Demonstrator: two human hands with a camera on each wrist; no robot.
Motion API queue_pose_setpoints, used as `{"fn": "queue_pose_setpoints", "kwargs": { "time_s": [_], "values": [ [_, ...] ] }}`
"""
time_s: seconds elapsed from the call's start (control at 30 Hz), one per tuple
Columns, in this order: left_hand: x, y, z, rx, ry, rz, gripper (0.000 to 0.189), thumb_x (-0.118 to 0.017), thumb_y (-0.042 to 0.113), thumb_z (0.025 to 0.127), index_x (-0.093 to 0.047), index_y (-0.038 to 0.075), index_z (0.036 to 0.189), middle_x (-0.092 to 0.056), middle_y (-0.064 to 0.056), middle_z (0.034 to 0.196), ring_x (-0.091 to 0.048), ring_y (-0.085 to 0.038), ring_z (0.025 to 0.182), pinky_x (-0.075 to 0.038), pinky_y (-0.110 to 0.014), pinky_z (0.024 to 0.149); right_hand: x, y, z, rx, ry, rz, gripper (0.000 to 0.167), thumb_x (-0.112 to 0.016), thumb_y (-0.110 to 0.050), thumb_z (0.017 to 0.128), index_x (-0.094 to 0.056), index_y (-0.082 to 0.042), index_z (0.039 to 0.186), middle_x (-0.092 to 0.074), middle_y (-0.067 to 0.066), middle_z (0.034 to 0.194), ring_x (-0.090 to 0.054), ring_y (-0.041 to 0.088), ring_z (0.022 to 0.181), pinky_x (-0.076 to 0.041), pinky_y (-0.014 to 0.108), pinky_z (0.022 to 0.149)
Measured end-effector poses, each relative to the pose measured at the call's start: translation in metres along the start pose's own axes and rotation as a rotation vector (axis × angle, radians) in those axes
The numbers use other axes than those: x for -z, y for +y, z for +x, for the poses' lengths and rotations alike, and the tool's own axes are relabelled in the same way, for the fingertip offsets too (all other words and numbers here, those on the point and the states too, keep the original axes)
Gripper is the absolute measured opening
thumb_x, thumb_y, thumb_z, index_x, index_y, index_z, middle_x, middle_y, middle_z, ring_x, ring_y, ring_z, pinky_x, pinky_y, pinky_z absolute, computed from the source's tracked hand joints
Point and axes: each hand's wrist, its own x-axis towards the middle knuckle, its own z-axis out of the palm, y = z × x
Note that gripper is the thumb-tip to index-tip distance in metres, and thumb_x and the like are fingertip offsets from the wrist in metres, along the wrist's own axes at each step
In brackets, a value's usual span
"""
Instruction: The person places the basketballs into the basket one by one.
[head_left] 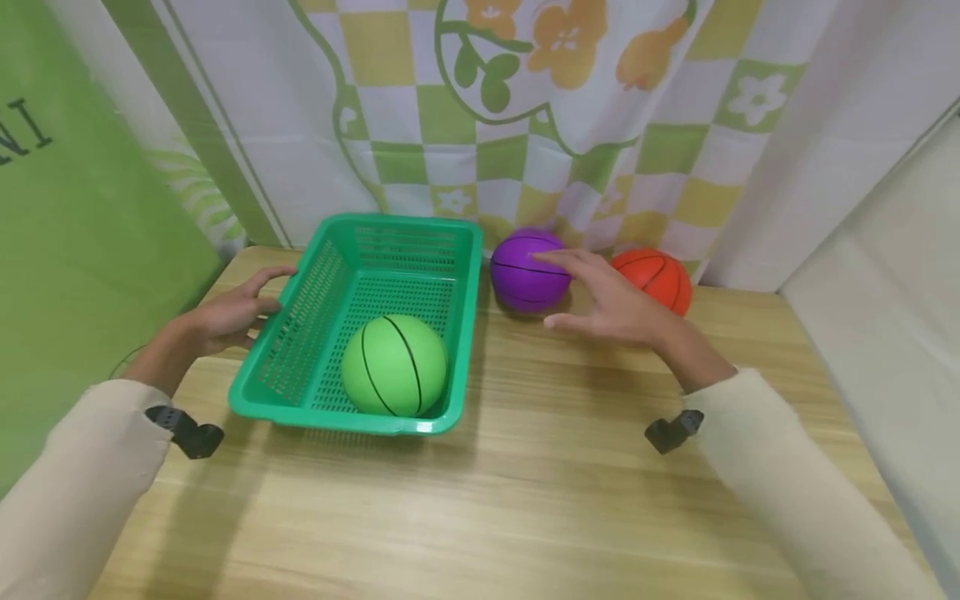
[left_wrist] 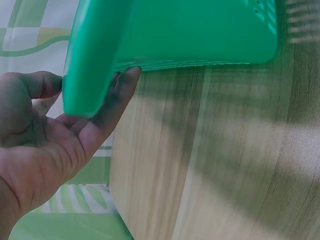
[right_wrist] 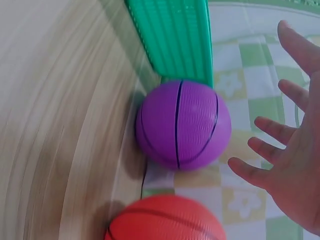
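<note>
A green plastic basket (head_left: 468, 333) stands on the table with a light green ball (head_left: 393, 365) inside, near its front right corner. At the basket's left rim my left hand (head_left: 231, 315) holds on; the left wrist view has the thumb on one side of the rim (left_wrist: 90, 65) and the fingers on the other. Right of the basket sits a purple ball (head_left: 529, 271) with black lines. My right hand (head_left: 618, 304) hovers above the table by that ball, fingers spread and holding nothing. The right wrist view shows a gap between its fingertips and the purple ball (right_wrist: 183, 125).
An orange-red ball (head_left: 654, 281) lies behind my right hand, partly hidden by it. Behind the wooden table (head_left: 540, 483) hangs a checked, flowered curtain (head_left: 510, 158). Green cloth (head_left: 75, 217) borders the left side, and a pale surface (head_left: 885, 275) rises on the right.
</note>
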Motion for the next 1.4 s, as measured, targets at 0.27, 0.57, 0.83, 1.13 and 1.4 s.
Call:
{"fn": "queue_pose_setpoints", "kwargs": {
  "time_s": [0.27, 0.57, 0.83, 1.13, 1.4],
  "values": [
    [0.000, 0.002, 0.000, 0.002, 0.000, 0.003, 0.066, -0.033, 0.013, 0.108, 0.006, 0.025, 0.161, -0.042, -0.033, 0.134, -0.056, -0.043, 0.117, -0.055, -0.055, 0.082, 0.012, 0.021, -0.024, -0.054, 0.089, -0.061, 0.078, -0.079, -0.028, 0.086, -0.042, -0.007, 0.151, -0.041, 0.019, 0.151, -0.033, 0.039, 0.140, -0.027, 0.063, 0.109],
    [0.000, 0.000, 0.000, 0.011, 0.009, 0.005, 0.067, -0.032, 0.013, 0.108, 0.006, 0.026, 0.161, -0.040, -0.032, 0.136, -0.053, -0.045, 0.120, -0.054, -0.054, 0.083, 0.025, 0.036, -0.040, 0.002, 0.165, -0.060, 0.080, -0.082, -0.023, 0.080, -0.045, -0.007, 0.149, -0.049, 0.017, 0.144, -0.041, 0.037, 0.132, -0.031, 0.057, 0.106],
    [0.000, -0.004, 0.000, 0.012, 0.011, -0.009, 0.067, -0.032, 0.012, 0.108, 0.005, 0.027, 0.161, -0.037, -0.032, 0.139, -0.051, -0.047, 0.122, -0.054, -0.055, 0.082, 0.034, 0.043, -0.051, -0.070, 0.189, -0.006, 0.084, -0.085, -0.016, 0.077, -0.044, -0.008, 0.150, -0.047, 0.017, 0.144, -0.040, 0.041, 0.129, -0.036, 0.062, 0.098],
    [0.001, -0.002, 0.002, 0.002, 0.017, 0.007, 0.067, -0.034, 0.013, 0.108, 0.005, 0.026, 0.161, -0.042, -0.032, 0.133, -0.057, -0.042, 0.116, -0.054, -0.054, 0.083, 0.042, 0.064, -0.066, -0.107, 0.217, 0.022, 0.090, -0.087, -0.018, 0.072, -0.043, -0.005, 0.150, -0.045, 0.024, 0.145, -0.036, 0.047, 0.130, -0.027, 0.067, 0.105],
    [0.001, 0.000, 0.001, 0.007, 0.018, 0.004, 0.068, -0.035, 0.012, 0.108, 0.005, 0.026, 0.161, -0.047, -0.030, 0.128, -0.062, -0.038, 0.109, -0.055, -0.054, 0.082, 0.050, 0.076, -0.076, -0.199, 0.173, 0.048, 0.094, -0.087, -0.017, 0.073, -0.038, -0.004, 0.153, -0.035, 0.022, 0.154, -0.030, 0.043, 0.135, -0.029, 0.068, 0.100]
  ]
}}
